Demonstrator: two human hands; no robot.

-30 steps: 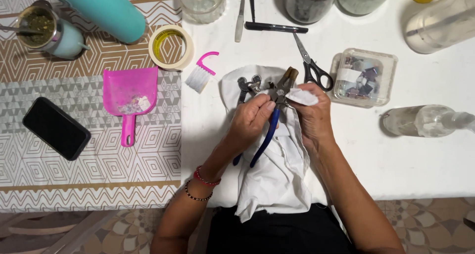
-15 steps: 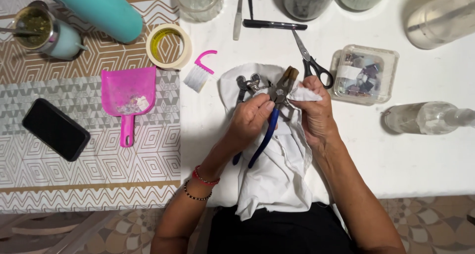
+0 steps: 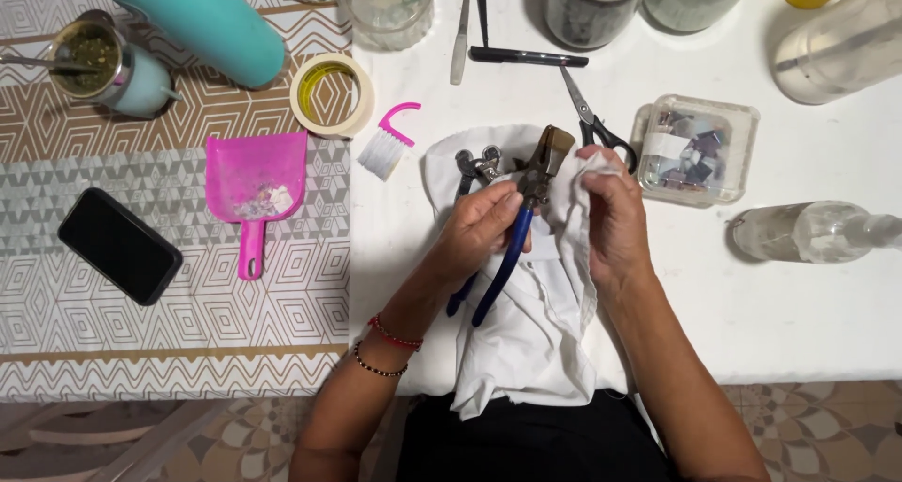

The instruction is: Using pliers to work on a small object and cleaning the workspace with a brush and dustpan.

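The left hand is gripping blue-handled pliers, with its fingers covering the upper handles. The right hand is clenching a fold of white cloth just beside the plier head. Behind the left hand, a second tool is lying half hidden. Scissors are lying just above the right hand.

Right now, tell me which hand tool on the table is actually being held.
The blue-handled pliers, gripped by the left hand; the scissors lie untouched.
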